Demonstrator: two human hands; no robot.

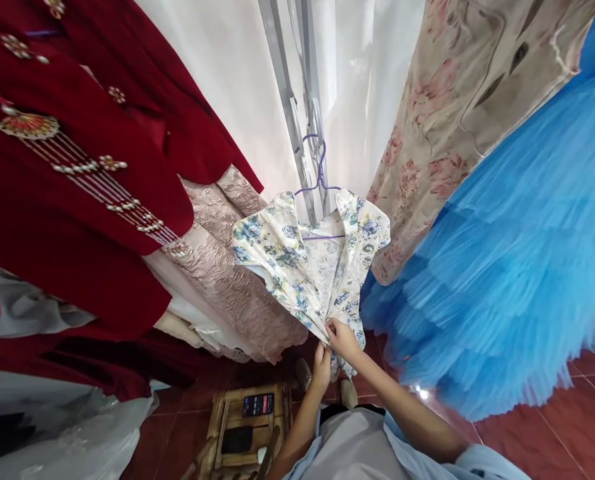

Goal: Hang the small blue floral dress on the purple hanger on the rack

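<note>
A white garment with blue flowers hangs in front of me on a purple hanger, which is hooked on a grey metal stand. Its front falls in a deep V, and the pale inside of the back shows through the opening. Both hands are at the low point of the V. My right hand pinches the fabric edge there. Just below it and to the left, my left hand is closed on the lower edge of the same cloth, its fingers partly hidden.
Dark red beaded garments and a pink textured dress hang on the left. A beige floral dress and a blue tulle dress hang on the right. Below, a wooden chair holds a phone on the red tiled floor.
</note>
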